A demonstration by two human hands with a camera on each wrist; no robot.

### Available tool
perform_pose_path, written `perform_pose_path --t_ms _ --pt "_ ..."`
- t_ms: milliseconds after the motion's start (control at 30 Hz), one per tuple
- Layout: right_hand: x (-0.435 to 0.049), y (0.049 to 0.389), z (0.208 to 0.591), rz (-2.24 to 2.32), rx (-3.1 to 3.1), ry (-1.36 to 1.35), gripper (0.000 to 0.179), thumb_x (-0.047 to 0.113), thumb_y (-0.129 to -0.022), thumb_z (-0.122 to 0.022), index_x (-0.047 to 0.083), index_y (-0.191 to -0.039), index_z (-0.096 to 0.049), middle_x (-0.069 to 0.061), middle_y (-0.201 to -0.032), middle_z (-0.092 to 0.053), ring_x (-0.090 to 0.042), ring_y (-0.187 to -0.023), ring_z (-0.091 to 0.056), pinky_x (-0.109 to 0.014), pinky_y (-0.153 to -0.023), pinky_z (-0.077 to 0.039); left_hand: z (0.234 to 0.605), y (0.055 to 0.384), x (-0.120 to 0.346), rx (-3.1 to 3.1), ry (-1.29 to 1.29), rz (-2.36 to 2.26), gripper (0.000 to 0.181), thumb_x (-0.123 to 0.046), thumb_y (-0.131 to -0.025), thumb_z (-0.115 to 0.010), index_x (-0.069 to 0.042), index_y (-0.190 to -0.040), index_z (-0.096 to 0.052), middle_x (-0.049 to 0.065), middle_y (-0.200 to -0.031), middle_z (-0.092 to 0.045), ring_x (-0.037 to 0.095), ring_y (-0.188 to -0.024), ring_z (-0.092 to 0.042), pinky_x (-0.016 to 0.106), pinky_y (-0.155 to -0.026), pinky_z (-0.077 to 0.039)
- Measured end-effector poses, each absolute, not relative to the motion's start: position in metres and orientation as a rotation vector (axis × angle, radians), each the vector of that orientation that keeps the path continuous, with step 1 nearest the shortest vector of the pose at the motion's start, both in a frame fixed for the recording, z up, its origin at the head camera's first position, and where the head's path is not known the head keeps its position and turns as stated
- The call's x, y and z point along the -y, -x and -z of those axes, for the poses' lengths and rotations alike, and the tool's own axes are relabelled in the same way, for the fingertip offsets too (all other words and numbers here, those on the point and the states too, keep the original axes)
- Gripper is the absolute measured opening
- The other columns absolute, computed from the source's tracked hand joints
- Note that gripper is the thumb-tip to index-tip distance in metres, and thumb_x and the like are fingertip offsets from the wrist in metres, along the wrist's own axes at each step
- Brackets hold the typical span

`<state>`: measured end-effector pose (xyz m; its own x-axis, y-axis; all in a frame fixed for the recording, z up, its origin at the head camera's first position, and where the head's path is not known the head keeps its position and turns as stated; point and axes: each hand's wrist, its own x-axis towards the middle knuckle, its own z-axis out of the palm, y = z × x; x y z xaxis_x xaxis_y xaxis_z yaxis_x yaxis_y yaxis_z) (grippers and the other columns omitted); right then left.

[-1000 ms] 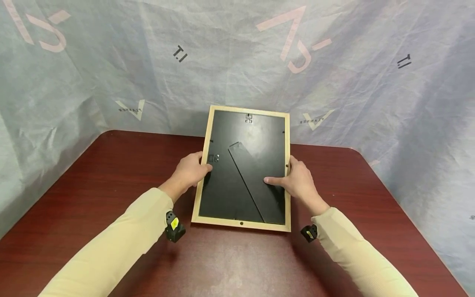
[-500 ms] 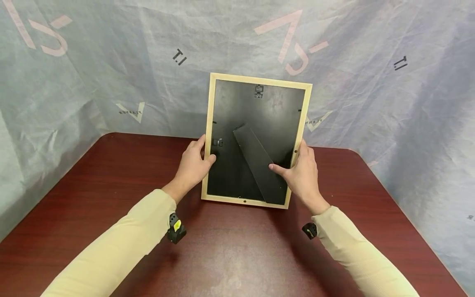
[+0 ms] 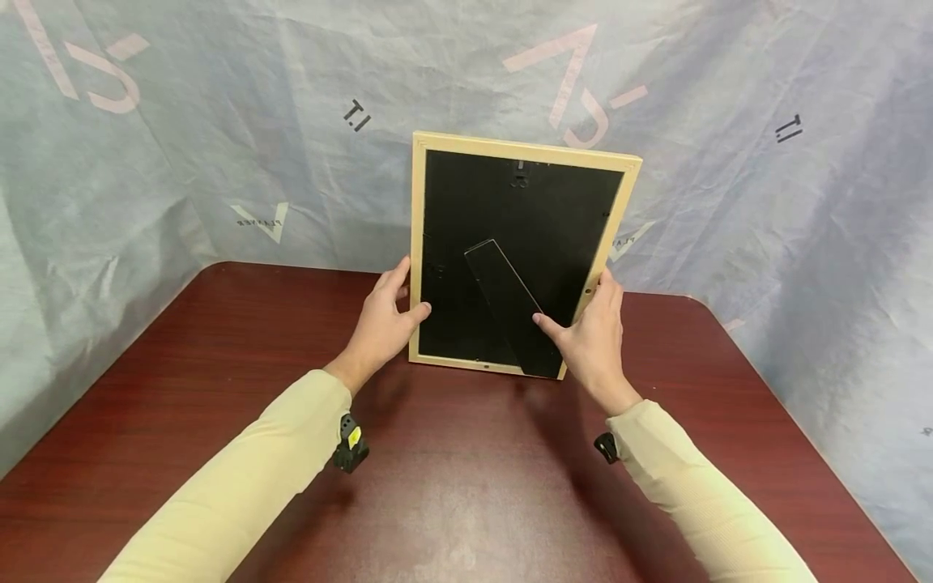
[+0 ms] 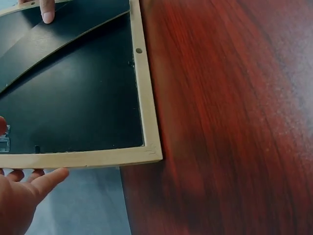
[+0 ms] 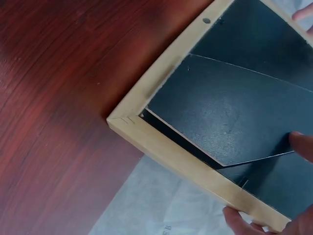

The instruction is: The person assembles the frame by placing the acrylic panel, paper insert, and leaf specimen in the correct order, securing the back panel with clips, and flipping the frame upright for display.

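Note:
A picture frame (image 3: pixel 466 194) with a light wooden border and a black backing stands nearly upright, its back towards me. My left hand (image 3: pixel 385 317) grips its left edge, thumb on the backing and fingers behind. On the opposite edge my right hand (image 3: pixel 594 336) holds the frame, its thumb pressing the slanted black easel leg (image 3: pixel 503 291). In the left wrist view, the leg's long edge stands slightly off the backing. A metal hanger (image 3: pixel 519 174) sits near the top of the backing. The picture side faces away and is hidden.
The frame is over a dark red wooden table (image 3: pixel 452 478) with rounded far corners. A grey fabric sheet (image 3: pixel 313 97) with printed letters hangs behind and at both sides. Each wrist carries a small black camera (image 3: pixel 351 444).
The picture frame has tilted from leaning back to nearly upright and moved away from me. Both hands have kept their hold on its sides. The backing looks darker.

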<state>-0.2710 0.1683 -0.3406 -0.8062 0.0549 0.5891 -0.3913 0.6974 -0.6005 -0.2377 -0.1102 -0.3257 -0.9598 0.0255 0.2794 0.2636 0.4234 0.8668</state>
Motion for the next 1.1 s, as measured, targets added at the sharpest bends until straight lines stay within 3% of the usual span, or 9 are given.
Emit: perform_pose_path --t_ms 367,667,800,933,1100 --pt "-0.172 0.281 0.348 -1.022 2.260 -0.261 0.104 0.019 -0.076 -0.092 0.002 -0.152 -0.024 -0.023 -0.142 -0.037 -0.040 -0.125 -0.044 -0.054 -0.101 -0.041 0.328 0.247 0.105 2.430 0.265 1.599 0.074 -0.001 -0.099 -0.056 -0.002 -0.162 -0.018 0.019 -0.163 -0.026 0.041 -0.146 -0.035 0.052 -0.107 -0.043" --pt "-0.174 0.283 0.349 -1.003 2.271 -0.302 0.107 0.019 -0.077 -0.092 0.003 -0.155 -0.020 -0.023 -0.142 -0.035 -0.039 -0.123 -0.044 -0.055 -0.100 -0.042 0.306 0.249 0.114 2.469 0.307 1.312 0.067 -0.002 -0.100 -0.054 -0.002 -0.160 -0.024 0.023 -0.154 -0.040 0.041 -0.136 -0.048 0.050 -0.110 -0.041" --pt "-0.175 0.283 0.349 -0.980 2.277 -0.327 0.110 0.019 -0.078 -0.091 0.004 -0.158 -0.016 -0.025 -0.143 -0.035 -0.040 -0.124 -0.043 -0.057 -0.100 -0.042 0.278 0.255 0.118 2.308 0.351 1.194 0.067 -0.003 -0.102 -0.056 -0.011 -0.161 -0.027 0.022 -0.151 -0.044 0.039 -0.130 -0.053 0.050 -0.108 -0.043" --pt "-0.177 0.282 0.349 -0.970 2.274 -0.340 0.112 0.020 -0.078 -0.091 0.006 -0.159 -0.015 -0.024 -0.142 -0.035 -0.039 -0.124 -0.042 -0.057 -0.099 -0.042 0.245 0.261 0.120 2.232 0.399 1.202 0.071 -0.007 -0.104 -0.057 -0.025 -0.163 -0.023 0.013 -0.158 -0.038 0.034 -0.134 -0.051 0.047 -0.105 -0.046" --pt "-0.177 0.282 0.352 -0.971 2.269 -0.345 0.114 0.022 -0.077 -0.092 0.009 -0.160 -0.015 -0.024 -0.137 -0.037 -0.039 -0.117 -0.043 -0.058 -0.094 -0.044 0.221 0.269 0.122 2.259 0.495 1.202 0.071 -0.008 -0.105 -0.054 -0.033 -0.163 -0.022 0.004 -0.162 -0.036 0.030 -0.135 -0.052 0.044 -0.103 -0.048"
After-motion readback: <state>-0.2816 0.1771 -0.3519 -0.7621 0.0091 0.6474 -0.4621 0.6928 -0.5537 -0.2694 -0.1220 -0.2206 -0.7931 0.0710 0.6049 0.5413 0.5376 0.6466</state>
